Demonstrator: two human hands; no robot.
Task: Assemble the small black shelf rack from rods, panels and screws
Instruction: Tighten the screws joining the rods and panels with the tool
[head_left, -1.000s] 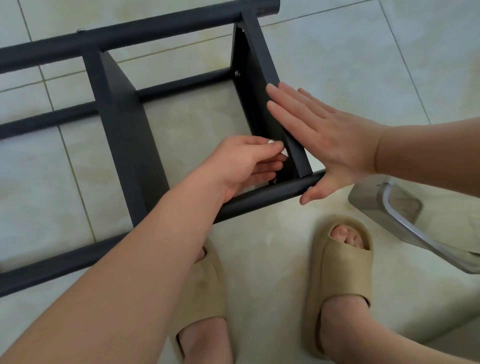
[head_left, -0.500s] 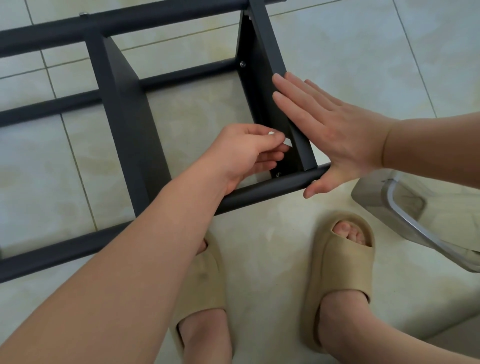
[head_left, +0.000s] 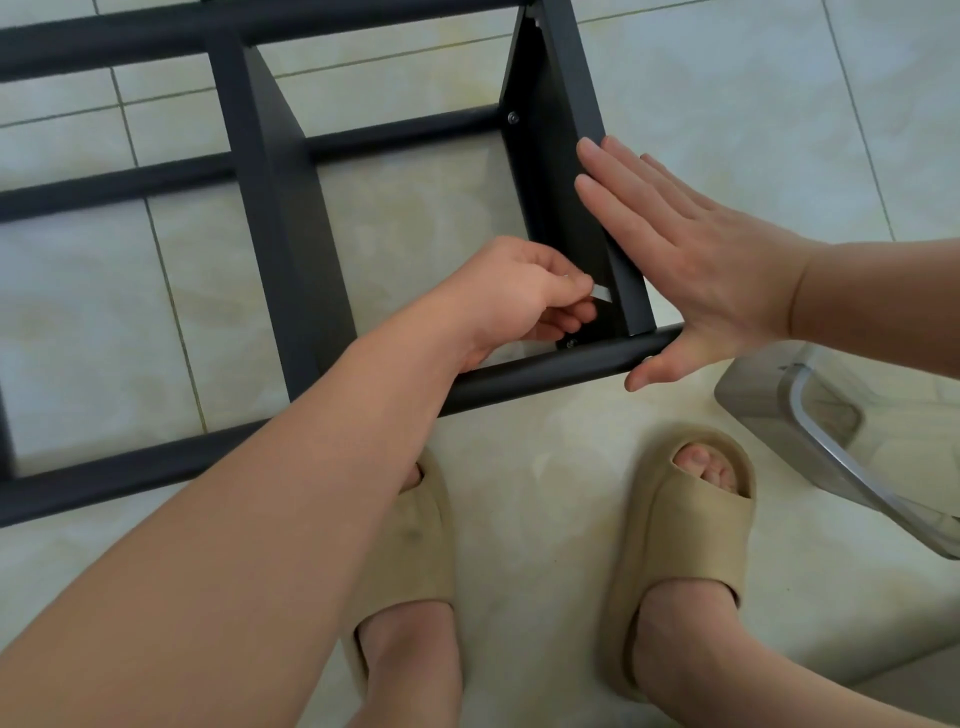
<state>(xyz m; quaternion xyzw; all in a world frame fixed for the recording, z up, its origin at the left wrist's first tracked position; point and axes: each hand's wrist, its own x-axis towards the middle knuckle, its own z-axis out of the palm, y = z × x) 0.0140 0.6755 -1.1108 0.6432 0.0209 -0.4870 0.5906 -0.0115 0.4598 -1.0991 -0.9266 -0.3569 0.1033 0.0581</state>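
Black shelf rack (head_left: 280, 218) lies on its side on the tiled floor (head_left: 727, 104), right in front of the person's feet. Its long axis runs left to right. The rods lie lengthwise, each climbing slightly toward the right. The near rod (head_left: 545, 366) ends just past the right panel (head_left: 566, 171), and the rack's left end runs out of view.

Both panels stand on edge across the rods. The left panel (head_left: 283, 234) and the right panel lean apart toward the near side, closer together at the far rod (head_left: 260, 26). A mid rod (head_left: 395, 137) spans between them lower down.

Screw head (head_left: 513, 118) shows on the inner face of the right panel, far end. A second screw (head_left: 571, 343) sits at the near corner, just above the near rod.

Left hand (head_left: 519, 296) is inside the bay at that near corner, fingers curled. Thumb and forefinger pinch a small silver piece (head_left: 602, 292) whose tip is close to the panel's inner face. Cannot tell what the piece is.

Right hand (head_left: 696, 260) is flat and spread, fingers straight, pressed against the outer face of the right panel. Its thumb reaches under the end of the near rod.

Beige slippers (head_left: 680, 535) are on both feet, just behind the near rod. A grey glossy object (head_left: 810, 431) with a chrome strip lies on the floor to the right, apart from the rack.
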